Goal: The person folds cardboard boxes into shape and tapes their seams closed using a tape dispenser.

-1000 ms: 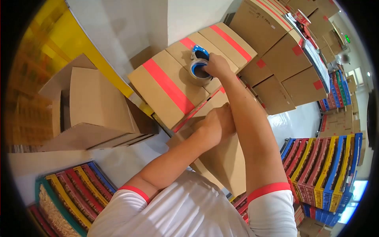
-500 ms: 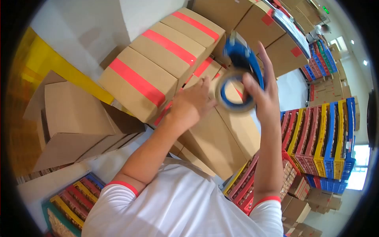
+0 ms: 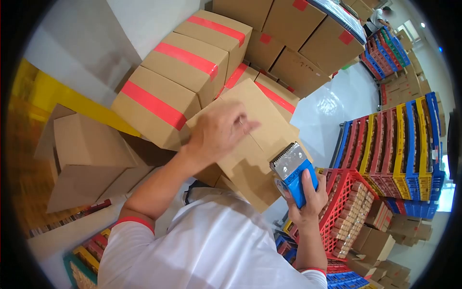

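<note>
My right hand point(image 3: 310, 197) is closed around the blue handle of a tape dispenser point(image 3: 293, 176), whose metal toothed edge points up and left. The dispenser is held at the right edge of a closed cardboard box point(image 3: 262, 144) in front of me; its roll is mostly hidden. Over the left part of this box is my left hand point(image 3: 219, 130), blurred by motion. Its fingers are loosely bent and apart, with nothing visible in them. No red tape shows on the visible part of the box's top.
Boxes with red tape point(image 3: 175, 72) stand behind, against the wall. An open carton point(image 3: 94, 142) is at left. Stacked coloured crates point(image 3: 385, 154) and a red crate point(image 3: 344, 207) of packed goods stand at right. Another person point(image 3: 378, 21) is far off at the upper right.
My right hand has come down and turned the tape dispenser, from raised with its roll facing me to low at the box's right edge. My left hand has moved left and slightly down, away from the roll.
</note>
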`<state>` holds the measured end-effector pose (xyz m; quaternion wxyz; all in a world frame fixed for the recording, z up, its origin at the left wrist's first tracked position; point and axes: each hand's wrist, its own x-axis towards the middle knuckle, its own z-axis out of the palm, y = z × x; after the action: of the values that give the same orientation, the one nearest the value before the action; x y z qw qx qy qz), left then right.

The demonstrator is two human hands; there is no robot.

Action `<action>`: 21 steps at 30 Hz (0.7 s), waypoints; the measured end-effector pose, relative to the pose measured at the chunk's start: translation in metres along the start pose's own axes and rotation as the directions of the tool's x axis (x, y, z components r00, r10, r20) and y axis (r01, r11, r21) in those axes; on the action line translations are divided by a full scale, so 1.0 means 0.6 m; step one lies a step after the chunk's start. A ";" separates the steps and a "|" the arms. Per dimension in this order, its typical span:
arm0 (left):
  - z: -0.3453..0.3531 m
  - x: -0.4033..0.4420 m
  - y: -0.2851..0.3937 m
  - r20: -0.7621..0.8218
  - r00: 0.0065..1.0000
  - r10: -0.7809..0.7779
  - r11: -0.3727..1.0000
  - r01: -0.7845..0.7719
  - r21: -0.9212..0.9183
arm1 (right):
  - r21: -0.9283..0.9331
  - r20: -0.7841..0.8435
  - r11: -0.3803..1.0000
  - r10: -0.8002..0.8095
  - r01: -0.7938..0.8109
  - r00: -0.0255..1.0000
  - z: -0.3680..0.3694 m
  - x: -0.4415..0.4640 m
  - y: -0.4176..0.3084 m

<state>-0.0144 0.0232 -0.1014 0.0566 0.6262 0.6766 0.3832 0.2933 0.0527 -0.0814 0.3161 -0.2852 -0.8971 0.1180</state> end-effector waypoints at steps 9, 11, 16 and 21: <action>0.023 -0.020 0.071 0.751 0.660 -0.018 0.164 0.743 -0.649 | 0.022 -0.050 0.998 -0.058 0.059 0.997 0.002 0.022 -0.007; 0.029 -0.018 0.034 0.558 0.825 -0.088 0.424 0.538 -0.729 | -0.023 0.048 1.000 0.004 -0.003 0.999 -0.002 0.045 -0.021; -0.101 0.060 -0.167 0.435 0.866 -0.248 0.663 0.479 -0.576 | -0.069 0.193 0.986 0.161 -0.150 0.968 0.001 0.103 -0.053; -0.091 0.019 -0.079 0.547 0.807 -0.223 0.595 0.557 -0.580 | 0.025 0.085 1.000 0.002 -0.004 0.996 0.015 0.076 -0.024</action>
<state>-0.0852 0.0125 -0.0865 0.5242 0.4508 0.5659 0.4492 0.2523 0.0673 -0.0599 0.2808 -0.2774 -0.9078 0.1417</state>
